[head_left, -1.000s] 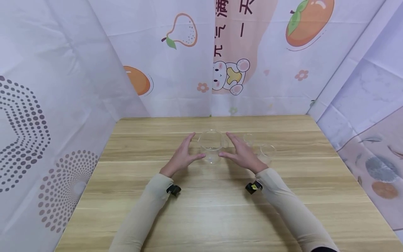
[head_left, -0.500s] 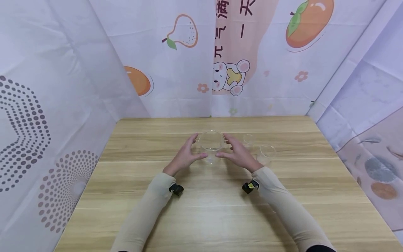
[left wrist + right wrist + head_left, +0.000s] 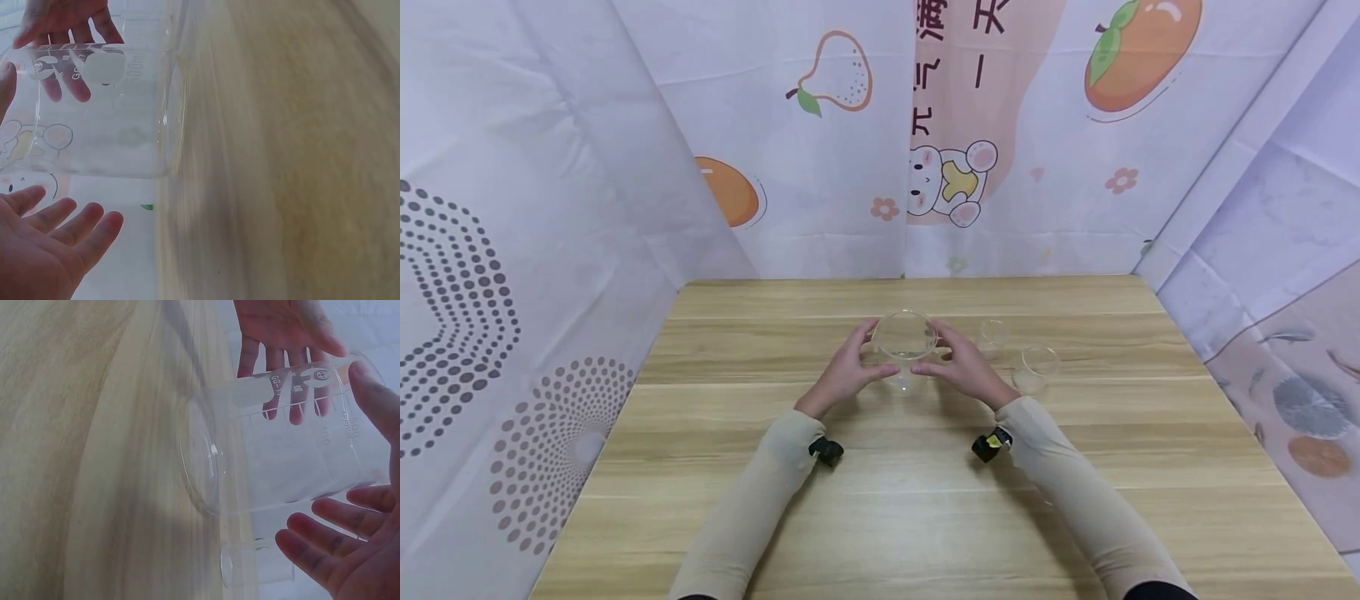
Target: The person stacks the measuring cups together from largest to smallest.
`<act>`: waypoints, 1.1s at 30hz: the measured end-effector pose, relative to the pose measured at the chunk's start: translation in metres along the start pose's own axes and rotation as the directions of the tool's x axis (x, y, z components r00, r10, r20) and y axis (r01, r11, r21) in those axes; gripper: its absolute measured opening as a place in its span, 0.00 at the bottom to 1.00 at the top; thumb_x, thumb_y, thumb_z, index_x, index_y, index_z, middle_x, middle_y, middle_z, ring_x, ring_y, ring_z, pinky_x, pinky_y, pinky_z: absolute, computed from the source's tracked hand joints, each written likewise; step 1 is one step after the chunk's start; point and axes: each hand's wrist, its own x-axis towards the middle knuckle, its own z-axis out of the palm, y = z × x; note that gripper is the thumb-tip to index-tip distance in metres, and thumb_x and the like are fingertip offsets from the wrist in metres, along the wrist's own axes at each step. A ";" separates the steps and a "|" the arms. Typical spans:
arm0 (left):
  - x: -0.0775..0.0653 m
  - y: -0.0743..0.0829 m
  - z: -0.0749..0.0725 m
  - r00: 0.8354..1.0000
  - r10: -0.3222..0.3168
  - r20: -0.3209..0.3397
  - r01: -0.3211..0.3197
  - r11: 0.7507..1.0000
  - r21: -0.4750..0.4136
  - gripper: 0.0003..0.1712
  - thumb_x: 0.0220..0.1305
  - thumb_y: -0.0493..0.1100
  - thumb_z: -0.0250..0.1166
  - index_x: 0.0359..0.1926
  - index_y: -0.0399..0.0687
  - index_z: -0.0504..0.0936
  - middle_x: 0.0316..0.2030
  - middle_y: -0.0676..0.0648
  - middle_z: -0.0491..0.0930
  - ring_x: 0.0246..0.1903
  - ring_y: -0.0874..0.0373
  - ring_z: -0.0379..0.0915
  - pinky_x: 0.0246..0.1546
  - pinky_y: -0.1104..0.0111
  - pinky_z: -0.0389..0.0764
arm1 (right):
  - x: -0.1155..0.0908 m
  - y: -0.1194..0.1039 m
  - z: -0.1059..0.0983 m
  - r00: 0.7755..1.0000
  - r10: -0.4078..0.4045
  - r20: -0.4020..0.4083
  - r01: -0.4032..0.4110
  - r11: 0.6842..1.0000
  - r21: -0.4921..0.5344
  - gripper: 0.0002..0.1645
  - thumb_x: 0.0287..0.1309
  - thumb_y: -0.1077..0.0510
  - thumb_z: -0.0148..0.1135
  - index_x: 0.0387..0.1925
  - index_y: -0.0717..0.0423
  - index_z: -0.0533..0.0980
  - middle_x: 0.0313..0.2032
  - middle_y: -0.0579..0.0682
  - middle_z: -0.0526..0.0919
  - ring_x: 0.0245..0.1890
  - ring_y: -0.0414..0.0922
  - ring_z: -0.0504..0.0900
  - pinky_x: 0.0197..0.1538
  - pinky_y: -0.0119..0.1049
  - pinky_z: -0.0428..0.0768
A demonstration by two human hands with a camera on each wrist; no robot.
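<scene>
A large clear glass beaker (image 3: 905, 340) with white printed markings stands toward the back of the table. My left hand (image 3: 847, 367) is cupped at its left side, thumb in front and fingers reaching behind. In the left wrist view, a gap shows between the left fingers (image 3: 87, 228) and the beaker (image 3: 106, 131). On the other side, my right hand (image 3: 964, 367) curves round the beaker with loosely extended fingers. The right wrist view shows the right fingertips (image 3: 300, 525) close beside the glass, the nearer ones right at its wall, and the thumb near its rim.
To the right of the large beaker are two smaller clear glass vessels, one farther back (image 3: 992, 335) and one nearer (image 3: 1036, 368). All stand on a wood-grain table (image 3: 902, 500). Printed curtains (image 3: 820, 167) hang behind the table and along both sides.
Both hands have moved inward toward the large beaker, so their thumbs now nearly meet in front of it. The beaker and smaller vessels have stayed in place.
</scene>
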 end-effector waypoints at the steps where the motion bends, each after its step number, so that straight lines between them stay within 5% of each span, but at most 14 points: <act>1: 0.001 0.000 0.000 1.000 0.003 0.001 -0.003 1.000 -0.005 0.55 0.53 0.51 0.75 0.75 0.50 0.53 0.71 0.42 0.61 0.69 0.43 0.59 0.66 0.47 0.69 | 0.001 0.001 0.000 1.000 0.002 -0.001 -0.002 1.000 0.007 0.54 0.53 0.49 0.73 0.74 0.58 0.54 0.68 0.62 0.66 0.61 0.64 0.73 0.63 0.55 0.76; 33: 0.000 0.000 0.002 0.999 -0.002 0.046 0.006 0.996 -0.088 0.47 0.58 0.47 0.71 0.74 0.55 0.57 0.72 0.42 0.61 0.66 0.37 0.65 0.60 0.51 0.77 | 0.002 0.000 0.005 0.999 0.025 -0.026 -0.023 0.995 0.094 0.53 0.50 0.50 0.75 0.72 0.56 0.59 0.65 0.64 0.71 0.56 0.61 0.79 0.56 0.51 0.82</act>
